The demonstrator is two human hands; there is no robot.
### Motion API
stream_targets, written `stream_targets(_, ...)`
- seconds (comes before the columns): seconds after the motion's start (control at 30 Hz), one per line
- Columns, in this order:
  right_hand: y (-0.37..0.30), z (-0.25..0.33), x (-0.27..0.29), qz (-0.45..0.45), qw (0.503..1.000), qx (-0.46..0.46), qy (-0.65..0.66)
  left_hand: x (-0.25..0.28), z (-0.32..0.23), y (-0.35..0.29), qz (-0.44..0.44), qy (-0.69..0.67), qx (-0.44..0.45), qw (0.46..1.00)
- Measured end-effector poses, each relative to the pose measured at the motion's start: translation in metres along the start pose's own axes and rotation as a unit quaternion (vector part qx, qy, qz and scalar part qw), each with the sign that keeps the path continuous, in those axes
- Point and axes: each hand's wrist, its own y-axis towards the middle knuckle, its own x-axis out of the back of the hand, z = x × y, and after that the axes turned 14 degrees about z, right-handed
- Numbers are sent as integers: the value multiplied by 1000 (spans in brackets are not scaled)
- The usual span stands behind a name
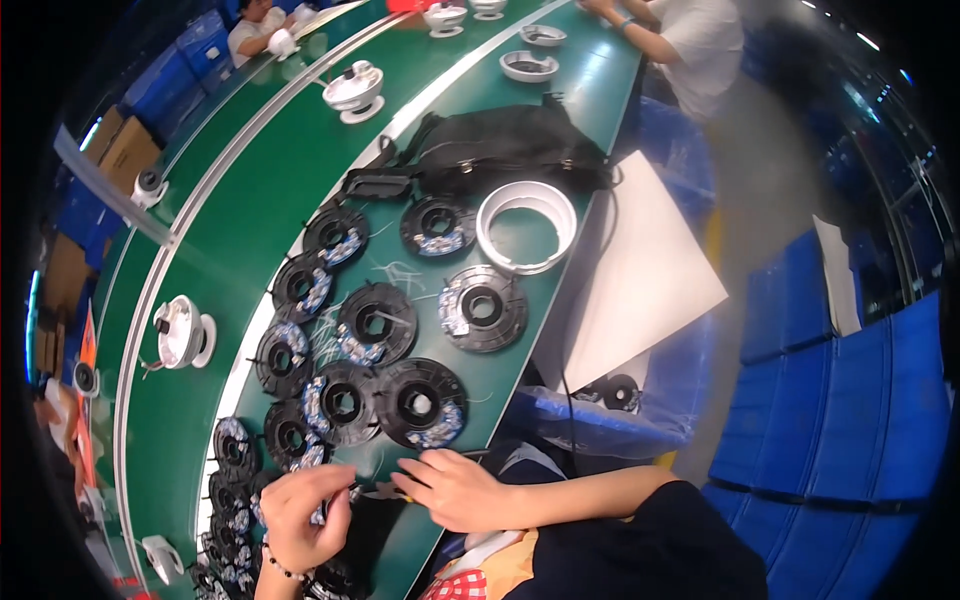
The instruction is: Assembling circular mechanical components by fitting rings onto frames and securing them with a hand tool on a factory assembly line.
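My left hand (305,508), with a beaded bracelet at its wrist, is over the near edge of the green bench with its fingers bent and thumb drawn in. Whatever its fingertips pinch is too small to make out. My right hand (455,490) is beside it, its fingers curled over a small metallic piece with a touch of yellow (406,498), whose kind I cannot tell. Just beyond my hands lie round black discs with blue-white circuit boards, the nearest a large disc (421,403) and another disc (342,402) next to it. More discs (230,510) crowd at the left.
Loose white strips (328,335) lie among the discs. A white ring (527,228) and a black bag (500,145) are farther back. To the right, a plastic-lined bin (640,420) carries a white board (645,280). White camera-like units (180,332) stand on the green conveyor. Another person (690,50) works at the far end.
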Motion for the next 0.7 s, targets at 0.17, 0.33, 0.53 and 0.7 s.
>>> stream_targets(0.17,16,-3,-2,-19,999,-19,25,-15,6,3,9,-40,-27,999)
stream_targets(0.33,-28,-27,68,-275,955,109,32,-15,-5,19,7,-34,-63,997)
stream_targets(0.53,-123,-130,143,-489,826,-257,-108,-27,-3,64,79,10,-83,993)
stream_targets(0.7,-233,-259,109,-589,594,-458,-300,-59,-28,146,79,77,-135,985)
